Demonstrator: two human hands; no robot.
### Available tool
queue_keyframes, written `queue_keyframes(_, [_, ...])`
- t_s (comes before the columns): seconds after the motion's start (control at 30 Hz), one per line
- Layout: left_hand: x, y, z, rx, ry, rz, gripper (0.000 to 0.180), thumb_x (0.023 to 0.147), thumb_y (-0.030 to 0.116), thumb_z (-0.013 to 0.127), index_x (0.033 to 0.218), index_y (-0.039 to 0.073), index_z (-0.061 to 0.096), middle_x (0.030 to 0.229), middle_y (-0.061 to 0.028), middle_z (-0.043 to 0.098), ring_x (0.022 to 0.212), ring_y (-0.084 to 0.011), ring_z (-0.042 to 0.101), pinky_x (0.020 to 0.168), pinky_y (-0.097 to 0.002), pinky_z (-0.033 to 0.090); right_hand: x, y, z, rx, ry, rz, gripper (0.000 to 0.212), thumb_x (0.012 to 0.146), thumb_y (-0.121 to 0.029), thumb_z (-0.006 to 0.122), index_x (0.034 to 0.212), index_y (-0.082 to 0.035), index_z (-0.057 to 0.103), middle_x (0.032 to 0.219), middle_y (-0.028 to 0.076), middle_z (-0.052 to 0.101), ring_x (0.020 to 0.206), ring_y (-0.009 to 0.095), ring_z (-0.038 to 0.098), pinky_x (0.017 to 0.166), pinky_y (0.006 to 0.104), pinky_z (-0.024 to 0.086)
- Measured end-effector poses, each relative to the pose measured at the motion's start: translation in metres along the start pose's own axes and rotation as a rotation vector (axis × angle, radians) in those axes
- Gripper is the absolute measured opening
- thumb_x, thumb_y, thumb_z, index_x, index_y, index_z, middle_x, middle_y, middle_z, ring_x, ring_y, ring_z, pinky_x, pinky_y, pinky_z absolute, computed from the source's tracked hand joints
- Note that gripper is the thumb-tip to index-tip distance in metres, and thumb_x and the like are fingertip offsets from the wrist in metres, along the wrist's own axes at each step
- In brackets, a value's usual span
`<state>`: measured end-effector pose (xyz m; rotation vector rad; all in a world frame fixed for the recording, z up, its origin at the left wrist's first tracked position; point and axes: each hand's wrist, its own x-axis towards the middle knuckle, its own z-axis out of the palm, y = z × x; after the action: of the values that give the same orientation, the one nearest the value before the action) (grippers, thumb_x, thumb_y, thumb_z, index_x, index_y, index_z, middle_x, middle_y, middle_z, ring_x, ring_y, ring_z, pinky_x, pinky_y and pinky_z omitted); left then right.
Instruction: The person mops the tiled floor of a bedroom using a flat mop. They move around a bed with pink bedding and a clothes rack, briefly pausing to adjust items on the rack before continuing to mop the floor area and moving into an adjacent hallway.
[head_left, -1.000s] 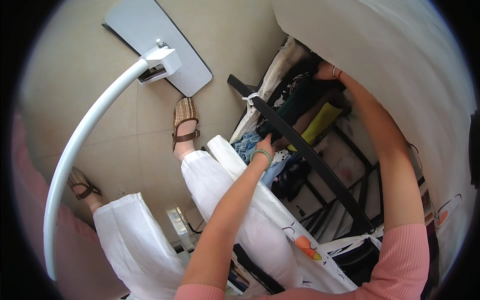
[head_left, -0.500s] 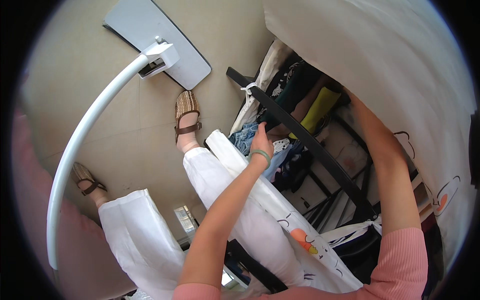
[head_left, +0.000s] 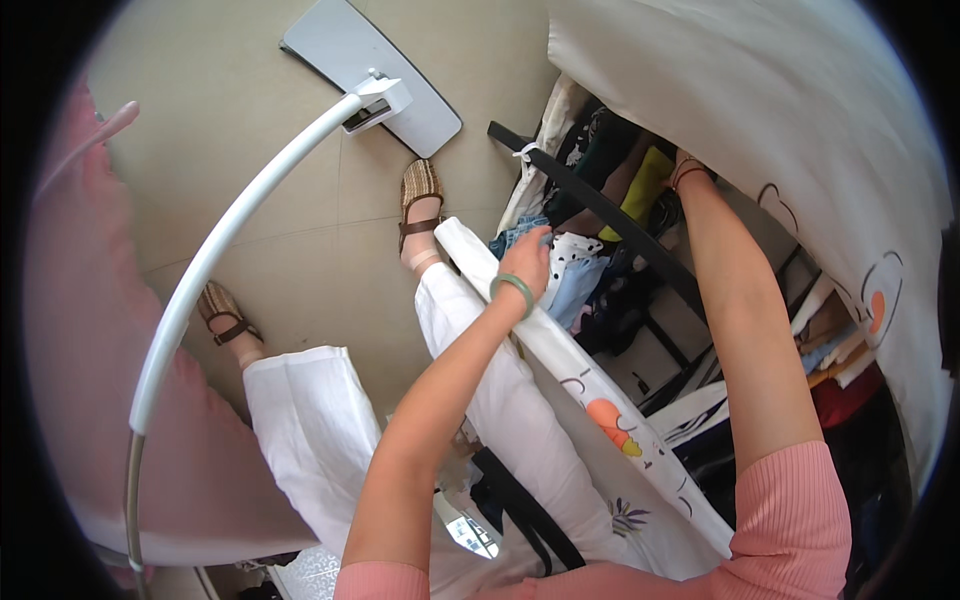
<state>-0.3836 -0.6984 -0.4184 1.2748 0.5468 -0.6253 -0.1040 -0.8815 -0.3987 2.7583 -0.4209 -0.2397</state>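
Observation:
My left hand (head_left: 527,263), a green bangle on its wrist, rests at the edge of a pile of folded clothes. Its fingers curl by the blue denim garment (head_left: 517,236); what they hold, if anything, is hidden. Next to it lie a white cloth with black dots (head_left: 574,247) and a light blue garment (head_left: 577,288). My right hand (head_left: 682,165) reaches under the hanging white cloth cover (head_left: 700,70), beside a yellow-green garment (head_left: 650,185). Dark bands circle that wrist, and its fingers are mostly hidden. A black bar (head_left: 590,198) slants between my arms, over the clothes.
A white rolled cover edge (head_left: 560,345) with printed cartoon shapes lies along my leg. On the left, a curved white pole (head_left: 215,250) rises from a flat grey-white base (head_left: 385,70) on the tiled floor. Pink fabric (head_left: 120,400) hangs at far left. More folded clothes (head_left: 845,350) show at right.
The view has shifted, so the pole and floor sit further right. My right hand's wrist and part of the hand now show beside the yellow-green garment. More of the dotted cloth is visible.

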Motion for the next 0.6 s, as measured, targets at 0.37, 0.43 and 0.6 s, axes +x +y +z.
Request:
queue_keyframes(0.37, [-0.158, 0.032, -0.230, -0.549, 0.502, -0.231, 0.031, 0.091, 0.020, 0.049, 0.116, 0.002, 0.050, 0.107, -0.0073, 0.058, 0.097, -0.0143, 0.056, 0.081, -0.0273, 0.046, -0.288, -0.197, -0.045, 0.962, -0.220, 0.143, 0.037, 0.085, -0.032, 0.043, 0.084, 0.001, 0.060, 0.085, 0.022, 0.060, 0.083, 0.039, 0.055, 0.075, 0.0429, 0.042])
queue_keyframes(0.43, [-0.195, 0.053, -0.271, -0.424, 0.556, -0.175, 0.030, 0.091, 0.018, 0.049, 0.116, 0.002, 0.051, 0.108, -0.0071, 0.057, 0.099, -0.0140, 0.055, 0.082, -0.0261, 0.045, -0.366, -0.232, -0.044, 1.084, -0.725, 0.279, 0.041, 0.082, -0.039, 0.053, 0.085, 0.001, 0.062, 0.076, 0.018, 0.062, 0.082, 0.028, 0.060, 0.074, 0.0374, 0.046])
queue_keyframes(0.6, [-0.299, 0.124, -0.358, 0.166, 0.648, -0.042, 0.028, 0.087, 0.010, 0.051, 0.115, 0.002, 0.052, 0.112, -0.0092, 0.055, 0.106, -0.0204, 0.052, 0.089, -0.0312, 0.041, -0.512, -0.317, -0.127, 1.353, -1.607, 0.608, 0.073, 0.076, -0.053, 0.060, 0.124, 0.000, 0.041, 0.110, 0.018, 0.052, 0.095, 0.028, 0.055, 0.083, 0.0410, 0.045])
